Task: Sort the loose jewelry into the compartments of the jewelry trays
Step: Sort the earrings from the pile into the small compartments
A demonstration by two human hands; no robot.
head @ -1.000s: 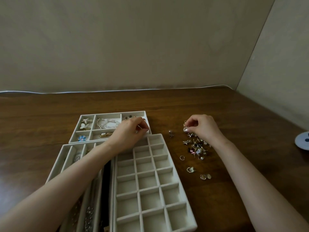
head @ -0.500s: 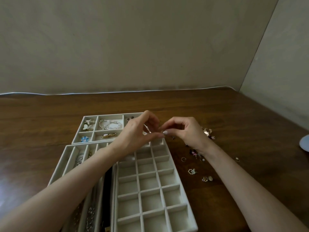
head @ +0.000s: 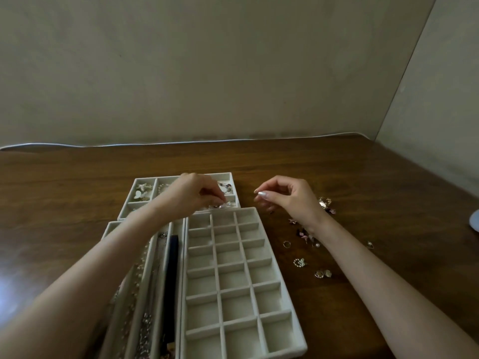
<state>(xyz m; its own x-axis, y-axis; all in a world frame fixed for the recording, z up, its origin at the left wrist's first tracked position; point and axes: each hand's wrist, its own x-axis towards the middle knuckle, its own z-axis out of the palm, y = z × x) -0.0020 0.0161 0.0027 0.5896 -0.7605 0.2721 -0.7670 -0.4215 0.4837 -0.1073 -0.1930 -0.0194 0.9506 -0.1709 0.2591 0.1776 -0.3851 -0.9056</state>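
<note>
Grey far tray [head: 220, 175]: the left hand [head: 193, 196] pinches a small shiny piece [head: 222, 205] at its near-right compartment. The right hand [head: 290, 199] hovers with loosely curled, empty fingers above the loose jewelry [head: 305, 234].

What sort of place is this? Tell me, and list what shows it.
Probably a home desk or dressing table in a room's corner: a wooden table set against plain walls, grey compartment trays, and jewelry scattered beside them.

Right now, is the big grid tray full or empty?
Empty: every visible compartment of the grid tray shows only bare lining.
</note>
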